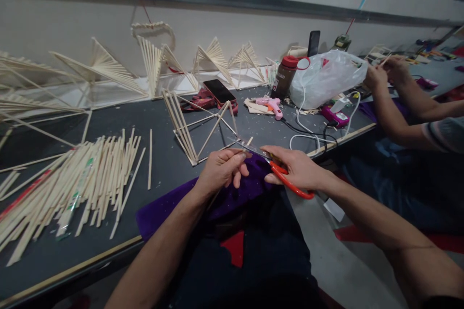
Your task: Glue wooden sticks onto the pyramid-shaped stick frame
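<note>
My left hand (222, 170) is closed in a pinch on a thin wooden stick (250, 141), whose pale end shows just past the fingertips. In my right hand (295, 168) is a pair of scissors (286, 181) with red handles. Its blades point left and lie against the stick near my left fingertips; whether they bite into it I cannot tell. Below both hands a purple cloth (168, 206) hangs over the table edge and my lap. Just beyond my left hand stands a small open frame of glued sticks (186, 139).
A large pile of loose sticks (97, 178) covers the left. Fan-shaped stick models (213, 60) line the wall. Farther back are a phone (219, 91), a pink glue gun (268, 105), a brown bottle (283, 79), a plastic bag (326, 79) and white cables. A co-worker's hands (386, 72) work at right.
</note>
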### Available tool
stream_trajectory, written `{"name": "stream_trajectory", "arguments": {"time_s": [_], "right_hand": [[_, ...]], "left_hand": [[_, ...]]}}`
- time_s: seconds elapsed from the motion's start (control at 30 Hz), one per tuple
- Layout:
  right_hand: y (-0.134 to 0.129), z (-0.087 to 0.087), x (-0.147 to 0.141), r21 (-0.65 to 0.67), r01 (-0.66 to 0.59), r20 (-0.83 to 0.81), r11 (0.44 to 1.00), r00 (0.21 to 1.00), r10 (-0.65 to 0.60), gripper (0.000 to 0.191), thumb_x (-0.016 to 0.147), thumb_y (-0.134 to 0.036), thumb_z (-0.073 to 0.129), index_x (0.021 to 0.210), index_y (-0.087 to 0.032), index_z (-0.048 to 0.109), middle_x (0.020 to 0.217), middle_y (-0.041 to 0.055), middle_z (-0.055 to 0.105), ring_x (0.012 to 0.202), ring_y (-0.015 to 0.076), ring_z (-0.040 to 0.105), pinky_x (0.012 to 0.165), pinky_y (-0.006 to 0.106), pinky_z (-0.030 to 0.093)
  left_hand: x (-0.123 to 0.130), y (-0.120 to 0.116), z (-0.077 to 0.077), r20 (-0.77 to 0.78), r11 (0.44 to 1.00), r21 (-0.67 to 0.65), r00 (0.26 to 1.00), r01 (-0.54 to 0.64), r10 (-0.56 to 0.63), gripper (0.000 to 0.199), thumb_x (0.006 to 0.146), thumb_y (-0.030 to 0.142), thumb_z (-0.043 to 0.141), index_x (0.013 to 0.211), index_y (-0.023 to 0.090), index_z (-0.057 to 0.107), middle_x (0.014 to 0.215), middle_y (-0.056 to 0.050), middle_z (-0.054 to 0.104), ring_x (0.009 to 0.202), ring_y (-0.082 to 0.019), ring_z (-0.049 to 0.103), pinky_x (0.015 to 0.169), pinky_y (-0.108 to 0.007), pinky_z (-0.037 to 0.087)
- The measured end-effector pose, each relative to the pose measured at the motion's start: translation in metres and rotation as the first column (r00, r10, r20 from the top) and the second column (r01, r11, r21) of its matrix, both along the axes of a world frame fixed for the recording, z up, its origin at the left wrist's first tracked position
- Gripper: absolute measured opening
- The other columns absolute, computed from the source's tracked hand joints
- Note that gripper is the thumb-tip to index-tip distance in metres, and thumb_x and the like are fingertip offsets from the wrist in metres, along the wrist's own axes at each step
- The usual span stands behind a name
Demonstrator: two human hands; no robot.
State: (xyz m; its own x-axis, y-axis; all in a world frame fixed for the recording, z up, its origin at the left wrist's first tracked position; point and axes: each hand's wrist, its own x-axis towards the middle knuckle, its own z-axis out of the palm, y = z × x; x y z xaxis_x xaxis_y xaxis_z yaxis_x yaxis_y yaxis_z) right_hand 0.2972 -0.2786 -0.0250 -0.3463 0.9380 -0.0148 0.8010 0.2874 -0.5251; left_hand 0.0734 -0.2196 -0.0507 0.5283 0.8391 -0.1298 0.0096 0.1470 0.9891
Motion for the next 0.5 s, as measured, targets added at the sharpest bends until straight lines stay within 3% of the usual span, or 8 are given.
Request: {"name": "stream_trajectory", "arguments": {"time_s": [0.17,0.37,0.5], "right_hand": [[0.0,-0.009,0.0,-0.017,-0.011,-0.11,1.0,0.994,0.01,0.031,0.089,-0.024,0.051,0.119,-0.019,0.056,0.09,0.0029,0.066,0.071,0.0142,0.056,0.069,0.026,0.044],[-0.001,-0.019,0.003,0.024,-0.005,-0.128,1.0,0.992,0.008,0.027,0.088,-0.023,0.051,0.113,-0.019,0.059,0.091,0.0037,0.066,0.075,0.0152,0.057,0.07,0.027,0.043],[-0.003,-0.019,0.004,0.01,0.041,-0.135,0.999,0.99,-0.04,0.03,0.087,-0.026,0.055,0.117,-0.02,0.06,0.096,0.0035,0.069,0.076,0.0157,0.06,0.073,0.028,0.045]], "left_hand": [[0.002,-0.001,-0.001,-0.023,0.999,-0.011,0.999,0.03,-0.031,0.026,0.085,0.035,0.06,0.093,0.012,0.069,0.06,-0.001,0.067,0.034,-0.007,0.052,0.032,-0.016,0.026],[0.005,0.002,-0.003,-0.055,0.999,0.014,0.998,0.045,-0.044,0.022,0.082,0.032,0.063,0.094,0.014,0.067,0.061,0.001,0.066,0.036,-0.006,0.053,0.031,-0.015,0.031],[0.005,0.004,-0.004,-0.049,1.0,0.025,0.999,-0.011,0.013,0.017,0.078,0.029,0.069,0.086,0.015,0.062,0.062,0.003,0.065,0.04,-0.006,0.056,0.034,-0.014,0.038]]}}
